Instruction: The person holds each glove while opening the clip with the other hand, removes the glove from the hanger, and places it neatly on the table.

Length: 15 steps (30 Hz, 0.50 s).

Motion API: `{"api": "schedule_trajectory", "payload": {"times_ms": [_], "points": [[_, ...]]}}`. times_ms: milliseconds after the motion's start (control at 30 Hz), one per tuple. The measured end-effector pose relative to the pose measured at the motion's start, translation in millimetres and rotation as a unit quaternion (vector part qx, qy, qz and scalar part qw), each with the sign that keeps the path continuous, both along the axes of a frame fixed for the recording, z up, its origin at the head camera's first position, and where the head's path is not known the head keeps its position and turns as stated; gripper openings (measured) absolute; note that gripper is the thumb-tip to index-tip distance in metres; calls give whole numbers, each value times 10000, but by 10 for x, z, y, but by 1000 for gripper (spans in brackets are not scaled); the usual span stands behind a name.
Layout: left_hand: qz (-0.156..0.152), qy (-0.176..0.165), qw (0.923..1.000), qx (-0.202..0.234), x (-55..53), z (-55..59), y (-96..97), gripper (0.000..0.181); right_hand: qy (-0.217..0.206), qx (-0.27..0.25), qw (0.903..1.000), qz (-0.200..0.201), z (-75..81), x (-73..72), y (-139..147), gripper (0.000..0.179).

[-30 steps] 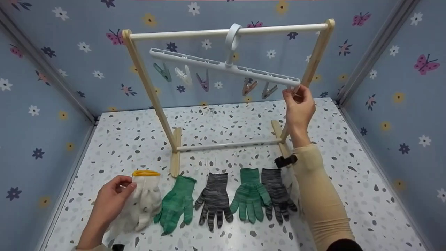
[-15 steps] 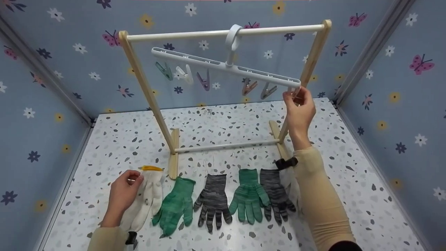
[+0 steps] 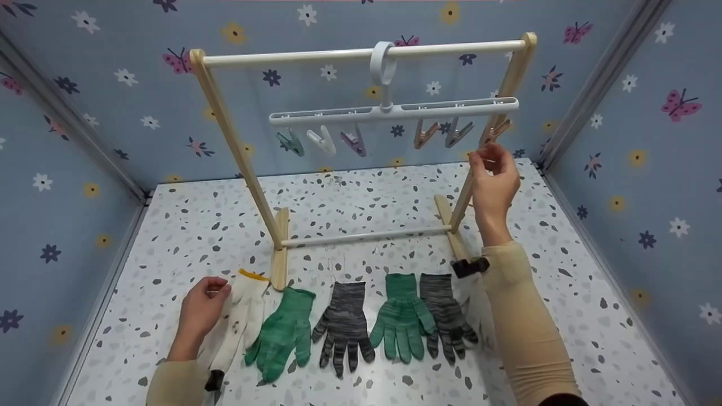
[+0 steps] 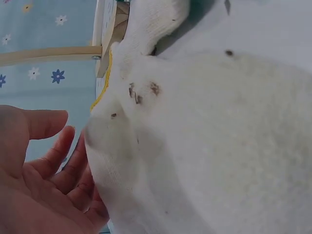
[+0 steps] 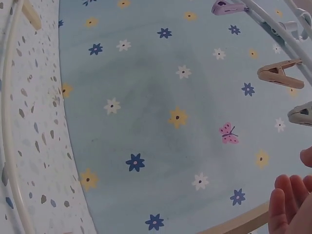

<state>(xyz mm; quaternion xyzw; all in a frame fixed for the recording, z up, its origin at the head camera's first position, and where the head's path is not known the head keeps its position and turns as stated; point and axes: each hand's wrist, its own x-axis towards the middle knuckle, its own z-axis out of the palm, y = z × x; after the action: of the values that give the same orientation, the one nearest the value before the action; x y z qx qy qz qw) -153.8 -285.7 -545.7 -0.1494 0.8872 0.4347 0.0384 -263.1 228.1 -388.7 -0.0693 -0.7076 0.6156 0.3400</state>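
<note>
My right hand [image 3: 495,180] is raised just below the peach clothespin [image 3: 496,132] at the hanger's right end. Nothing shows between its loosely bent fingers, and the right wrist view has its thumb apart from them. A white clip hanger [image 3: 389,113] hangs nearly level from the rack's top bar, with no glove in its clothespins. At the lower left, my left hand [image 3: 203,307] is beside a white glove [image 3: 242,316] with a yellow cuff edge. In the left wrist view its relaxed fingers [image 4: 73,165] lie at the glove's edge, thumb apart; whether they touch it I cannot tell.
Right of the white glove lie a green glove [image 3: 285,332], a grey glove [image 3: 345,324], another green glove [image 3: 402,316] and another grey glove [image 3: 445,316]. A further white glove [image 3: 476,307] is partly behind my right sleeve. The wooden rack [image 3: 240,152] stands behind them on the speckled surface.
My right hand has let go of the hanger's right-end clothespin and sits slightly lower. The hanger swung up level. My left hand moved right, and the white glove's cuff shifted right and now slants.
</note>
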Motion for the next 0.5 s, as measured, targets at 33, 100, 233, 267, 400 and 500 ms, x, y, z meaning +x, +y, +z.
{"api": "schedule_trajectory", "payload": {"times_ms": [33, 100, 233, 267, 400, 500], "points": [[-4, -36, 10000, 22, 5, 1, 2, 35, -1, 33, 10000, -6, -5, 9, 11, 33], [-21, -113, 9999, 40, 14, 6, 10, 38, -14, 137, 9999, -6, -31, 27, 35, 32], [-153, -210, 9996, -108, 35, 23, 47, 42, -47, 279, 9996, 49, -121, 80, 96, 32], [-193, -202, 9995, -160, 41, 31, 61, 43, -73, 319, 9994, 66, -150, 96, 114, 32], [-247, 57, 9992, -310, 61, 87, 131, 43, -197, 577, 9981, 86, -273, 181, 180, 29], [-304, 491, 9973, -446, 61, 153, 208, 39, -213, 1002, 9946, 151, -382, 259, 218, 28]]}}
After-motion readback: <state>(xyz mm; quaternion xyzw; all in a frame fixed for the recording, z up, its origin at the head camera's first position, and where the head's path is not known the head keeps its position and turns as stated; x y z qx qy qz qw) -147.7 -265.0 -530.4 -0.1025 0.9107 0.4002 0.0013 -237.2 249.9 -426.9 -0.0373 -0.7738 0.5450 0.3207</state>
